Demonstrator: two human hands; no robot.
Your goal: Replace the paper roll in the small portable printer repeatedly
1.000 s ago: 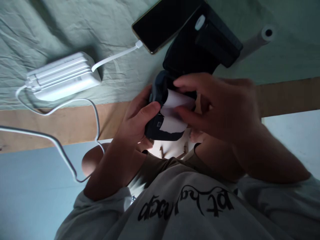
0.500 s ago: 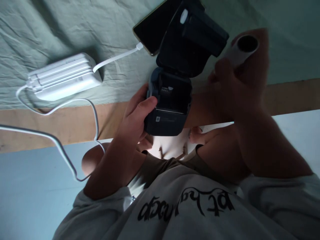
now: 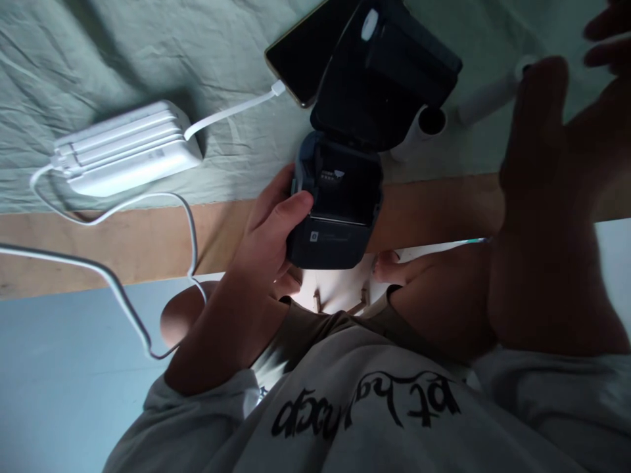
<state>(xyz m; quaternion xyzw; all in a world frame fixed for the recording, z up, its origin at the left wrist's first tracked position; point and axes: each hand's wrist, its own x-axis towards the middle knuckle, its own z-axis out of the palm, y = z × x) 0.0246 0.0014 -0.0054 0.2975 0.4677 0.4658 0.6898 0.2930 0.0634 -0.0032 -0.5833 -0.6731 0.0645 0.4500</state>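
Observation:
My left hand is closed around the side of a dark portable label printer, thumb on its edge. The printer's lid is swung up, and the bay inside looks bare. Beside the lid, a white paper roll with a dark hollow core lies on the cloth, partly hidden by the lid. A second white roll lies further right, its far end near my right thumb. My right hand is at the right edge with fingers apart, holding nothing I can see; part of it is out of frame.
A smartphone lies behind the lid, plugged by a short white cable to a white power bank. A longer white cable loops over the table's wooden edge. Green cloth covers the tabletop. My legs are below the edge.
My right hand has let go of the white roll and moved right, its fingers spreading. A roll now lies beside the lid. My left hand and the printer have hardly moved.

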